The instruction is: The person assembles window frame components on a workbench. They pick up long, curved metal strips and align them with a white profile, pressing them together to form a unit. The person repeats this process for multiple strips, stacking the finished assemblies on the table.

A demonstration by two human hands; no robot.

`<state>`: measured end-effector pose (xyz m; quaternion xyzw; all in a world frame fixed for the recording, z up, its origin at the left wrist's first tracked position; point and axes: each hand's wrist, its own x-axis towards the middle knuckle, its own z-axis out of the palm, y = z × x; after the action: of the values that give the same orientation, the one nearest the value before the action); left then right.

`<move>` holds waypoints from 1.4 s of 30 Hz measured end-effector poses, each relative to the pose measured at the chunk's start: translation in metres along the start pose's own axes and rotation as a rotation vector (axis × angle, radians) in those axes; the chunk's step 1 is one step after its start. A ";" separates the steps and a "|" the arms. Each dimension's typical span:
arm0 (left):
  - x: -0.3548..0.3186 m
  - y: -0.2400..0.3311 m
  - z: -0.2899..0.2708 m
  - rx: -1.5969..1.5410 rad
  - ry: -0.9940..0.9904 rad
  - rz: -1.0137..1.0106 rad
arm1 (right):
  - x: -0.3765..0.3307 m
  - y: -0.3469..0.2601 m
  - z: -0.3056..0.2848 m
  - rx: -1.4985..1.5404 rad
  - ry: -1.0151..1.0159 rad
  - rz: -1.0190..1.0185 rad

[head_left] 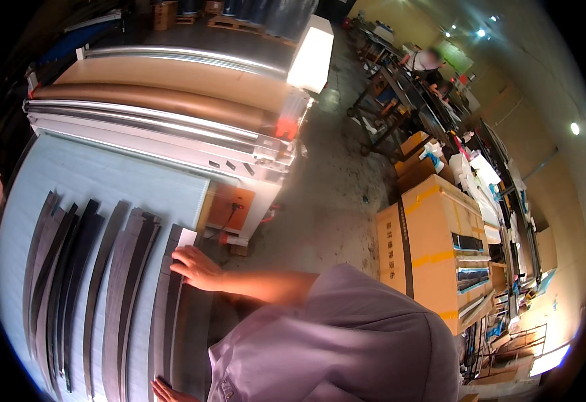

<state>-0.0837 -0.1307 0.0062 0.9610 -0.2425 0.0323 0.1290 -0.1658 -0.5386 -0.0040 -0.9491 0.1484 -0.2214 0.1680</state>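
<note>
Long dark grey strips (162, 315) lie side by side at the near edge of a light blue table surface (165, 181). My right hand (199, 269) is at their far end, its fingers bent and closed over the edge of the strips. Just beyond those fingers is a small white piece (186, 238). My left hand (167, 392) is cut off by the lower edge of the picture; its visible fingers lie stretched out against the same strips. Further left, a grey bundle of strips (124, 268) and several darker strips (72, 275) are spread lengthwise.
A machine with a brown roll (159, 100) and metal bars spans the table's far end. An orange panel (231, 208) with a cable is on its side. Large cardboard boxes (400, 248) stand at right. A person (424, 61) is at a far bench.
</note>
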 end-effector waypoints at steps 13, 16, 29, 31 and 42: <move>-0.004 -0.015 0.014 0.082 -0.101 0.181 | -0.013 0.043 0.023 -0.103 -0.138 0.135; -0.003 -0.009 0.010 0.113 -0.128 0.188 | -0.010 0.042 0.021 -0.093 -0.153 0.145; 0.020 -0.038 0.020 0.073 -0.201 0.293 | -0.005 0.042 0.016 -0.143 -0.152 0.130; 0.021 -0.039 0.017 0.078 -0.244 0.277 | -0.003 0.038 0.012 -0.141 -0.172 0.143; 0.025 -0.023 0.002 0.091 -0.307 0.174 | 0.008 0.030 0.020 -0.165 -0.300 0.160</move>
<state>-0.0510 -0.1233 0.0023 0.9349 -0.3399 -0.0927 0.0434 -0.1554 -0.5635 -0.0296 -0.9671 0.2145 -0.0502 0.1270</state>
